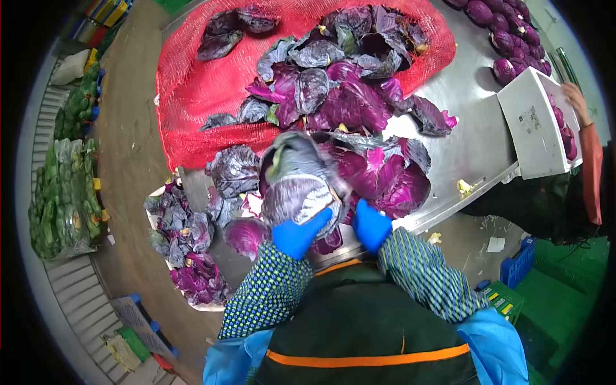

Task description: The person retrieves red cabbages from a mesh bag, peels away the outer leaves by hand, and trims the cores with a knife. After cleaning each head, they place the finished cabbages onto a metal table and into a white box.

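Observation:
A red cabbage (pixel 292 192), slightly blurred and with loose outer leaves, is held over the metal table's near edge. My left hand (pixel 301 232), in a blue glove, grips it from below on the near side. Just right of the cabbage, my right hand (pixel 371 226), also blue-gloved, is closed with the thumb up; whatever it may hold is hidden. Loose purple leaves (pixel 385 179) lie beside and beyond the cabbage. More dark leaves (pixel 317 52) are heaped on a red mesh bag (pixel 205 96) spread over the table.
A white container (pixel 221 306) full of leaves stands at the left. Peeled cabbages (pixel 507 29) are piled far right. There, a co-worker's hand (pixel 575 101) touches a white box (pixel 529 128) holding cabbages. Bagged green vegetables (pixel 64 199) and blue crates (pixel 517 263) are on the floor.

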Demonstrator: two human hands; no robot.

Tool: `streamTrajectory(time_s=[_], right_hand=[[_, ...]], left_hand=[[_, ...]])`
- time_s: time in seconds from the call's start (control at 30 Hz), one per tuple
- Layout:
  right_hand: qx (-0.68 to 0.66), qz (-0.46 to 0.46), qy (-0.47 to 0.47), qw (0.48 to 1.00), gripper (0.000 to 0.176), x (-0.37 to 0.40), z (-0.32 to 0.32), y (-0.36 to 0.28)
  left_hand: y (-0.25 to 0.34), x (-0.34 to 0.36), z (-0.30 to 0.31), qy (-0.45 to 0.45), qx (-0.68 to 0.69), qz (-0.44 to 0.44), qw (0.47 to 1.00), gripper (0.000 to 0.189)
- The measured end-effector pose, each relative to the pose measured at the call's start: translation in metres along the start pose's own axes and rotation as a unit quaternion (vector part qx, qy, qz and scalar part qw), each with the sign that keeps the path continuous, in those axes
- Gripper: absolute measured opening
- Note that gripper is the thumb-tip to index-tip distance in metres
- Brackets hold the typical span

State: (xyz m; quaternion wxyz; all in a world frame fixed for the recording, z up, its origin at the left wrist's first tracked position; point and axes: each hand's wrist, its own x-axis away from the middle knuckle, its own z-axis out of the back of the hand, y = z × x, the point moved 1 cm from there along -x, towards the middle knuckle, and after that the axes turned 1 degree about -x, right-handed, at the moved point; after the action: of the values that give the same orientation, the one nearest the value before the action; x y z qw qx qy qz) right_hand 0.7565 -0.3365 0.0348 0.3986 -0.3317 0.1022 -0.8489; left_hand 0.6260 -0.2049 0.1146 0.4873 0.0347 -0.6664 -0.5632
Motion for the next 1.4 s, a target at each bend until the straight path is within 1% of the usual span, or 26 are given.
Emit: streamTrajectory(time_s=[0.07,0.13,0.17,0.2,0.23,0.27,0.33,0.37,0.4,0.43,0.47,0.5,0.53,0.57,0.6,0.63,0.67,0.7,0.73,0.83,1.07,1.17,1.2,1.27,1.33,1.4], right_hand=[[0.009,-0.013,0.03,0.999,0.02,-0.014,0.003,0.01],[-0.055,0.033,0.068,0.996,0.023,0.007,0.035,-0.011],[-0.145,0.017,0.043,0.988,0.026,0.02,0.051,-0.018],[-0.324,0.058,0.052,0.943,0.035,0.027,0.051,-0.012],[-0.46,0.016,0.042,0.887,0.042,0.034,0.067,-0.027],[-0.583,-0.026,0.038,0.811,0.048,0.038,0.083,-0.043],[-0.495,0.148,0.077,0.853,0.058,0.026,0.069,-0.043],[-0.436,0.094,0.004,0.895,0.064,0.024,0.075,-0.043],[-0.497,0.012,-0.016,0.868,0.063,0.022,0.062,-0.034],[-0.487,0.014,0.001,0.873,0.063,0.019,0.045,-0.021],[-0.478,0.013,0.014,0.878,0.062,0.019,0.041,-0.019],[-0.475,0.013,0.006,0.88,0.062,0.022,0.037,-0.018],[-0.488,-0.004,0.003,0.873,0.062,0.025,0.034,-0.017],[-0.503,-0.021,0.004,0.864,0.062,0.028,0.031,-0.019],[-0.503,-0.024,0.0,0.864,0.062,0.028,0.03,-0.019],[-0.496,0.003,0.017,0.868,0.06,0.025,0.03,-0.019],[-0.488,0.032,0.036,0.872,0.059,0.024,0.03,-0.02],[-0.429,0.051,0.108,0.895,0.05,0.028,0.035,-0.024],[-0.432,0.048,0.12,0.893,0.05,0.033,0.043,-0.024],[-0.252,0.173,0.142,0.941,0.044,0.058,0.068,-0.025],[-0.211,0.147,0.119,0.959,0.043,0.044,0.055,-0.018],[-0.251,0.179,0.201,0.93,0.041,0.025,0.047,-0.015],[-0.315,0.109,0.237,0.913,0.041,0.007,0.042,-0.01],[-0.379,0.064,0.122,0.915,0.041,-0.008,0.049,0.003],[-0.4,0.096,0.139,0.901,0.041,-0.01,0.046,-0.007],[-0.546,-0.022,0.042,0.836,0.041,-0.011,0.043,-0.015]], left_hand=[[-0.011,-0.01,0.013,0.104,0.012,-0.171,0.98,0.051],[-0.032,-0.019,0.042,-0.039,0.16,-0.069,0.984,0.067],[-0.031,-0.009,0.04,-0.042,0.244,-0.104,0.963,0.074],[-0.03,-0.001,0.037,-0.046,0.325,-0.138,0.935,0.08],[-0.036,0.005,0.037,-0.1,0.363,-0.118,0.919,0.088],[-0.038,0.01,0.035,-0.106,0.346,-0.107,0.926,0.085],[-0.032,0.004,0.048,-0.107,0.046,-0.207,0.971,0.082],[-0.027,-0.003,0.078,-0.128,-0.054,-0.213,0.967,0.074],[-0.019,-0.01,0.103,-0.145,-0.155,-0.216,0.953,0.066],[0.018,0.001,0.099,0.036,-0.091,-0.193,0.976,0.066],[0.046,0.017,0.093,0.216,-0.024,-0.159,0.963,0.066],[0.039,0.017,0.095,0.333,-0.222,-0.264,0.878,0.068],[0.03,0.019,0.096,0.423,-0.408,-0.346,0.731,0.07],[0.025,0.031,0.078,0.209,-0.311,-0.326,0.868,0.082],[0.007,0.031,0.051,0.106,-0.418,-0.36,0.827,0.091],[-0.004,0.033,0.024,0.045,-0.394,-0.38,0.836,0.092],[-0.029,0.018,0.0,0.053,-0.287,-0.346,0.892,0.092],[-0.036,0.006,-0.008,0.092,-0.248,-0.358,0.896,0.093],[-0.03,0.0,-0.009,0.083,-0.25,-0.366,0.892,0.093],[-0.018,-0.003,-0.02,0.141,-0.222,-0.325,0.909,0.091],[-0.012,-0.005,-0.027,0.164,-0.23,-0.3,0.911,0.09],[-0.015,-0.005,-0.029,0.171,-0.248,-0.314,0.9,0.09],[-0.017,-0.004,-0.03,0.179,-0.253,-0.331,0.891,0.091],[-0.024,0.0,-0.029,0.182,-0.248,-0.338,0.889,0.091],[-0.028,-0.002,-0.022,0.165,-0.228,-0.34,0.897,0.089],[-0.033,0.0,-0.016,0.161,-0.208,-0.366,0.893,0.088]])
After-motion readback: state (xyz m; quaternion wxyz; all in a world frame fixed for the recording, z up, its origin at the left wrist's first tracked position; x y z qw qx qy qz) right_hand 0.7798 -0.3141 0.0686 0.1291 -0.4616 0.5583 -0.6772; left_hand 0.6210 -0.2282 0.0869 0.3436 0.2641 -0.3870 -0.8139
